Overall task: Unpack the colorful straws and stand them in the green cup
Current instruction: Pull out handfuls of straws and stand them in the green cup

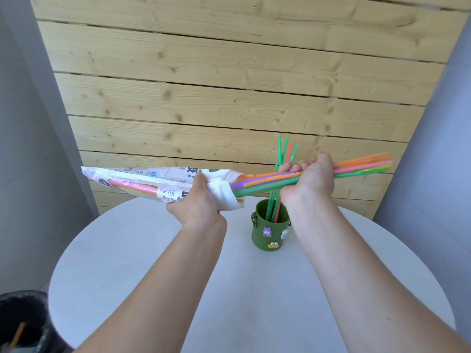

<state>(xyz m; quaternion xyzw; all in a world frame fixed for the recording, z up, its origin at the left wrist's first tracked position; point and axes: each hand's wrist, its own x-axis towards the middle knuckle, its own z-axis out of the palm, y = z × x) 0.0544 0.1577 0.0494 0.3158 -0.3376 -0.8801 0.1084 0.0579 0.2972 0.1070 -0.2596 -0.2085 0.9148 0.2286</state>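
My left hand (201, 200) grips the open end of a white printed straw bag (153, 179), held level above the table. My right hand (309, 178) is closed around a bundle of colorful straws (362, 165) that reaches from the bag's mouth out to the right. Orange, pink, purple, green and yellow straws show in the bundle. Below and between my hands stands the green cup (267, 231) with small cartoon charms on its side. Several green straws and a red one (283, 151) stand in it, leaning up behind my right hand.
The cup stands on a round white table (127, 263). A wall of pale wooden planks (229, 85) rises behind it. A black bin (23, 322) with a bag liner is at the lower left, beside the table's edge.
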